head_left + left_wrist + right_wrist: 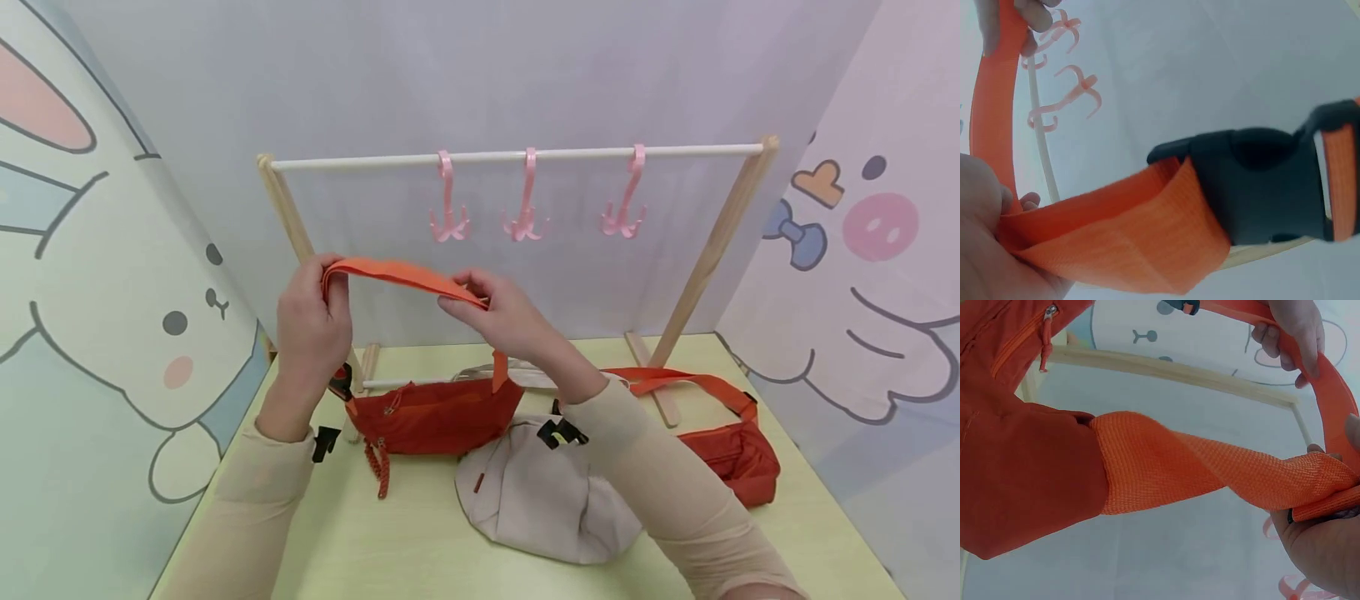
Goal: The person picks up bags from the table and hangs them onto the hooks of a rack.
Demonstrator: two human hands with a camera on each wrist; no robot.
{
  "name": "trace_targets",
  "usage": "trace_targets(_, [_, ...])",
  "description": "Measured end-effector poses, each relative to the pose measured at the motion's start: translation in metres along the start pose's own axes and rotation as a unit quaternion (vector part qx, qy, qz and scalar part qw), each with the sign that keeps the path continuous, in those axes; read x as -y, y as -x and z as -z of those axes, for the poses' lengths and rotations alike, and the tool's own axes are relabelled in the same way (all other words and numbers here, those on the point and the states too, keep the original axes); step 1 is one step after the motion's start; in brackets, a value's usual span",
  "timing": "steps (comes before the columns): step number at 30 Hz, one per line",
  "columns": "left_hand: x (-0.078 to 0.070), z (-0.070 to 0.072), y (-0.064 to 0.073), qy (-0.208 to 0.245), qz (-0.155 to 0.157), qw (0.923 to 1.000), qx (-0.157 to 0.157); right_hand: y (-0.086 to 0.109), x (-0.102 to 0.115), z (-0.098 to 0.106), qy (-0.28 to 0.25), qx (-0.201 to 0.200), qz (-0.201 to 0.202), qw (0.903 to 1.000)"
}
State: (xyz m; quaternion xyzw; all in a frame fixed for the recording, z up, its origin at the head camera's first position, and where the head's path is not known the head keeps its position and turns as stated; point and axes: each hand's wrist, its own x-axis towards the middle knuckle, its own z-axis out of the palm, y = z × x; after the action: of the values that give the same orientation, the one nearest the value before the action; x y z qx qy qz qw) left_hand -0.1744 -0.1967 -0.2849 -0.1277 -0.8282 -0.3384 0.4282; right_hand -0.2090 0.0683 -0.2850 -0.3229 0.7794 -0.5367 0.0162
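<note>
Both hands hold up the orange strap [397, 272] of a red waist bag [442, 421], which hangs below them. My left hand [315, 321] grips the strap's left part, thumb and fingers around it. On the right, my right hand [510, 312] pinches the folded webbing between thumb and fingers. A black side-release buckle [1260, 181] joins the strap near the left hand. In the right wrist view, the webbing [1210, 462] twists between the bag's end and the right hand. The bag's zipper pull [1046, 340] dangles there too.
Three pink claw hooks [447, 200] hang from a white rod [360, 162] on a wooden stand [708, 258] behind the hands. A beige bag [540, 492] lies on the table [397, 550]. Another red waist bag [738, 458] lies at the right, partly behind the right sleeve.
</note>
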Motion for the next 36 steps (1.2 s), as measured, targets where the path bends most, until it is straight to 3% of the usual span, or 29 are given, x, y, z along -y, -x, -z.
trace_targets(6, [-0.003,0.001,-0.009,-0.001,-0.019,0.9998,-0.006,-0.003,0.01,0.016,0.059,-0.059,0.063,0.9945])
trace_targets(12, [-0.005,-0.002,-0.018,-0.02,-0.031,0.9992,0.015,-0.006,0.013,0.029,0.08,-0.102,0.1,0.9864])
trace_targets(20, [-0.003,-0.007,-0.027,-0.035,-0.064,0.9952,0.065,-0.014,0.011,0.044,0.152,-0.167,0.159,0.9611])
trace_targets(26, [-0.003,-0.01,-0.032,-0.028,-0.073,0.9928,0.091,-0.021,0.01,0.049,0.188,-0.197,0.16,0.9488])
trace_targets(36, [-0.001,-0.015,-0.042,-0.048,-0.09,0.9898,0.099,-0.034,0.012,0.051,0.206,-0.223,0.134,0.9432])
